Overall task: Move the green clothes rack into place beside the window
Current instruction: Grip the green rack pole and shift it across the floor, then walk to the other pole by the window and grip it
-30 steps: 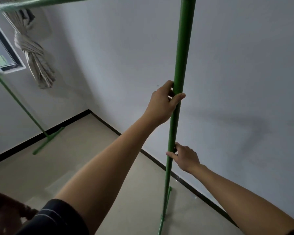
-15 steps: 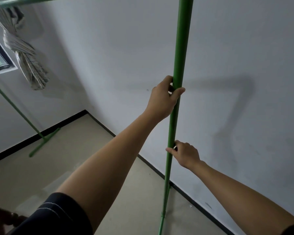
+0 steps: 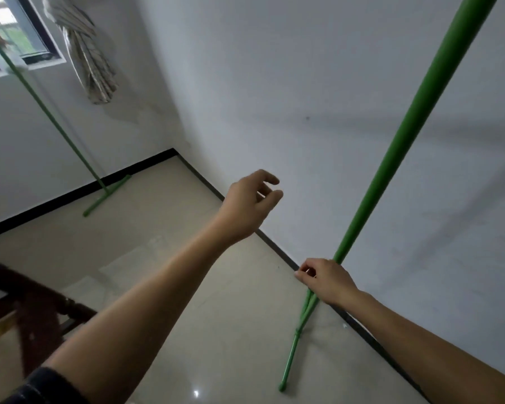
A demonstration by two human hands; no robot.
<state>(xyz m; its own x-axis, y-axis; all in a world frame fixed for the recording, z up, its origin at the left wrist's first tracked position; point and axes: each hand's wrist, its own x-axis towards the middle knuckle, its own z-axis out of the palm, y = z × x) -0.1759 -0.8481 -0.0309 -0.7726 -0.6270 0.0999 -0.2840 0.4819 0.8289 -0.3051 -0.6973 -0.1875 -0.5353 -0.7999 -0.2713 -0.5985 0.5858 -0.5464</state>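
The green clothes rack stands along the white wall. Its near upright (image 3: 403, 147) slants from the top right down to a foot bar (image 3: 290, 357) on the tiled floor. The far upright (image 3: 45, 109) reaches the floor under the window (image 3: 11, 36), ending in a foot (image 3: 107, 196) by the black skirting. My right hand (image 3: 325, 279) is closed around the near upright low down. My left hand (image 3: 252, 201) hangs in the air left of that upright, fingers apart, touching nothing. The rack's top bar is out of view.
A knotted striped curtain (image 3: 85, 56) hangs right of the window, in the room's corner. Dark wooden furniture (image 3: 32, 304) stands at the lower left, close to my left arm. A black skirting (image 3: 277, 249) runs along both walls.
My left hand has let go of the near upright and moved away to the left, now open. My right hand keeps its grip lower down. The view has tilted downward.
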